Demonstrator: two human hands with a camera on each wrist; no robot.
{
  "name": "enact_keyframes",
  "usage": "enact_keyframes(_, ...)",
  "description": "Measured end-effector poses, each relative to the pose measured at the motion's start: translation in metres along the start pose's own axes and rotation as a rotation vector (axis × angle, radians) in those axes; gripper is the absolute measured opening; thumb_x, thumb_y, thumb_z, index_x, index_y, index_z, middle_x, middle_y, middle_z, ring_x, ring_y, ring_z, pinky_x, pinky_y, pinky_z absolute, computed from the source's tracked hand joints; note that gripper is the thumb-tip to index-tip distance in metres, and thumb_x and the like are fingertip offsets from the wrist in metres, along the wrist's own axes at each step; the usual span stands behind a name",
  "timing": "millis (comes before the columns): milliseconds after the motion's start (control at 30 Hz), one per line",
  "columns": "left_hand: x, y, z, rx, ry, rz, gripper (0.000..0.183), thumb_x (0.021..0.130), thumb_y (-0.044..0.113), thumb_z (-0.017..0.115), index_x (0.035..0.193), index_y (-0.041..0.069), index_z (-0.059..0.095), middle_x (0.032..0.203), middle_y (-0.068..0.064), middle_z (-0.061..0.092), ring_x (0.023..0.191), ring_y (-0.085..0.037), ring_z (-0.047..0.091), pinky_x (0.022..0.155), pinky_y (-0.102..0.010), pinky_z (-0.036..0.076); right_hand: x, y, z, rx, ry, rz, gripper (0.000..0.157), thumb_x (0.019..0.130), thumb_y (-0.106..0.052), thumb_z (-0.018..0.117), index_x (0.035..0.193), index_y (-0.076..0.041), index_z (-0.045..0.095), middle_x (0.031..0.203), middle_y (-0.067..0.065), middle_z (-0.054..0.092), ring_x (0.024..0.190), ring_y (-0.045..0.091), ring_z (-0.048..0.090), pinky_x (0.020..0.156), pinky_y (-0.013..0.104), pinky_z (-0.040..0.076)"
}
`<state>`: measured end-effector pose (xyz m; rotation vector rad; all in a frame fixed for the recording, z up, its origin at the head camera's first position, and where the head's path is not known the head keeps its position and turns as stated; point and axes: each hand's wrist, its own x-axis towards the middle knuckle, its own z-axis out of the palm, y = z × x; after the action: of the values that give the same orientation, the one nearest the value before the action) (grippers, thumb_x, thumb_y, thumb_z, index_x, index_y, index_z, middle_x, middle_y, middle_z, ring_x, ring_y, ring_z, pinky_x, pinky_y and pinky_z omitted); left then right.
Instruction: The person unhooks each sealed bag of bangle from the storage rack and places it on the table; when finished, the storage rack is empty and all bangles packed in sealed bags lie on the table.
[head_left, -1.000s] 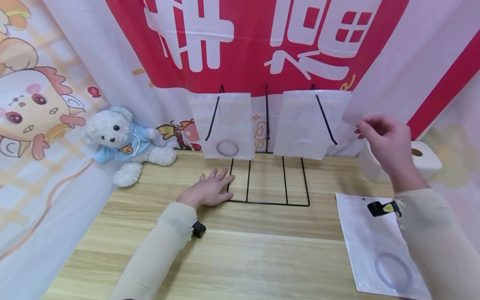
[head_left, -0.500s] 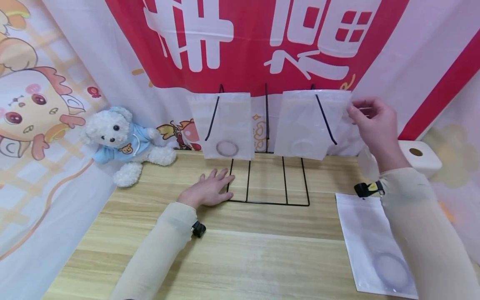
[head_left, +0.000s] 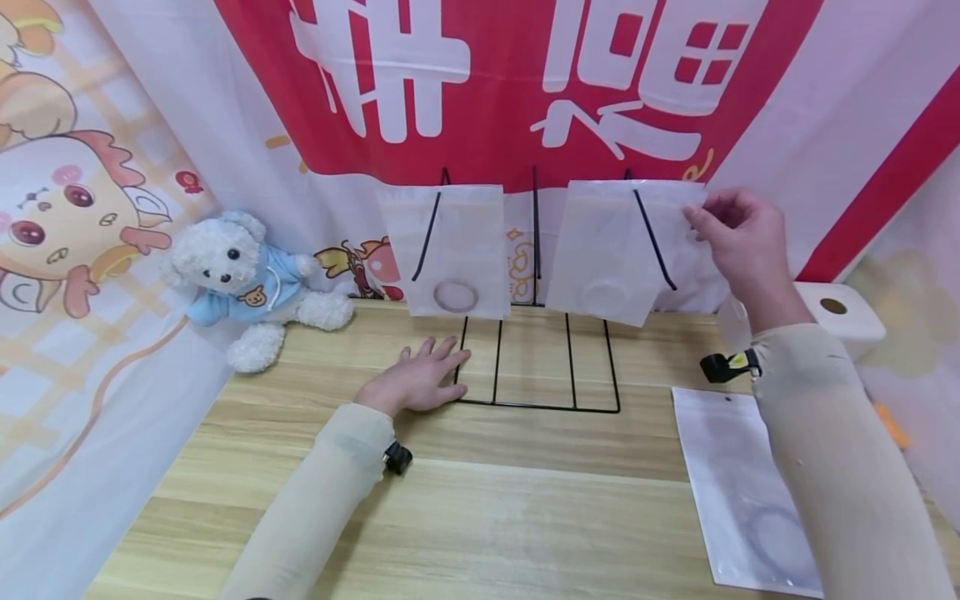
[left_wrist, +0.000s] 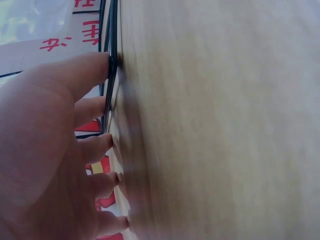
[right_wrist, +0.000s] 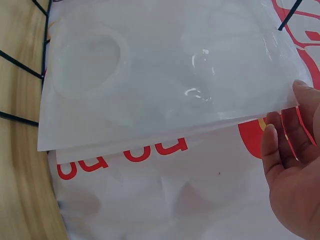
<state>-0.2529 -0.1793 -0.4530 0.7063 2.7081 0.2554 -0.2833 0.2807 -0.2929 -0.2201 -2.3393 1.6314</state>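
Observation:
A black wire rack (head_left: 536, 407) stands on the table with white translucent zip bags hanging from its hooks. My left hand (head_left: 411, 382) rests beside the rack's base, fingers spread, with the thumb and fingertips at the base wire. On the left hook hangs a bag (head_left: 465, 242) with a round coil showing inside. My right hand (head_left: 750, 242) pinches the outer upper corner of the bag on the right hook (head_left: 600, 250). In the right wrist view, this bag (right_wrist: 165, 70) shows a pale ring, and a second bag edge shows behind it. The hook tip pokes out in front.
Another white bag (head_left: 720, 483) with a ring inside lies on the table at the right, partly under the right forearm. A white tissue box (head_left: 847, 321) stands behind the right wrist. A plush bear (head_left: 247, 283) in blue sits at the back left.
My right hand has moved left to the right-hand bag's upper corner and taken hold of it. That bag has tilted slightly. The left hand has stayed at the rack's base.

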Motion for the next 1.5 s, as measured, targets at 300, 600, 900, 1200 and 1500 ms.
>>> enact_keyframes(300, -0.001, 0.002, -0.001, -0.004, -0.003, -0.003, 0.072, 0.111, 0.052, 0.052, 0.173, 0.022, 0.030, 0.182, -0.015, 0.014, 0.166, -0.052, 0.013, 0.128, -0.080, 0.011, 0.000, -0.001, -0.006, -0.010, -0.007, 0.015, 0.058, 0.088, -0.059, 0.077, 0.137, -0.029, 0.073, 0.121, -0.014, 0.071, 0.110, 0.006, 0.066, 0.101, 0.018, 0.056)
enact_keyframes(600, -0.001, 0.002, -0.001, 0.001, -0.004, 0.000, 0.072, 0.111, 0.052, 0.052, 0.173, 0.021, 0.030, 0.182, -0.016, 0.014, 0.166, -0.052, 0.013, 0.128, -0.080, 0.012, -0.002, -0.002, -0.007, -0.009, 0.000, -0.005, 0.058, 0.088, -0.058, 0.077, 0.138, -0.029, 0.074, 0.121, -0.014, 0.073, 0.108, 0.006, 0.068, 0.109, 0.023, 0.057)
enact_keyframes(900, -0.001, 0.002, -0.003, -0.007, -0.006, 0.003, 0.072, 0.111, 0.050, 0.053, 0.172, 0.020, 0.031, 0.182, -0.018, 0.015, 0.165, -0.054, 0.013, 0.128, -0.081, 0.012, -0.003, -0.002, -0.008, -0.009, 0.015, -0.007, 0.057, 0.088, -0.057, 0.076, 0.138, -0.029, 0.074, 0.120, -0.014, 0.073, 0.107, 0.005, 0.068, 0.111, 0.026, 0.056)
enact_keyframes(1200, 0.003, -0.007, 0.002, -0.068, 0.006, 0.030, 0.076, 0.108, 0.061, 0.052, 0.172, 0.024, 0.033, 0.182, -0.018, 0.015, 0.163, -0.058, 0.013, 0.124, -0.086, 0.010, -0.005, -0.003, -0.009, 0.034, 0.012, -0.004, 0.061, 0.084, -0.058, 0.077, 0.137, -0.027, 0.074, 0.121, -0.011, 0.074, 0.107, 0.006, 0.070, 0.115, 0.030, 0.054)
enact_keyframes(1500, 0.013, -0.018, 0.013, -0.064, 0.024, 0.036, 0.077, 0.107, 0.063, 0.052, 0.172, 0.026, 0.032, 0.182, -0.015, 0.015, 0.164, -0.056, 0.012, 0.123, -0.087, 0.010, -0.012, -0.004, -0.010, 0.075, 0.009, -0.025, 0.059, 0.085, -0.054, 0.080, 0.135, -0.023, 0.075, 0.116, -0.012, 0.075, 0.104, 0.007, 0.070, 0.096, 0.013, 0.058)
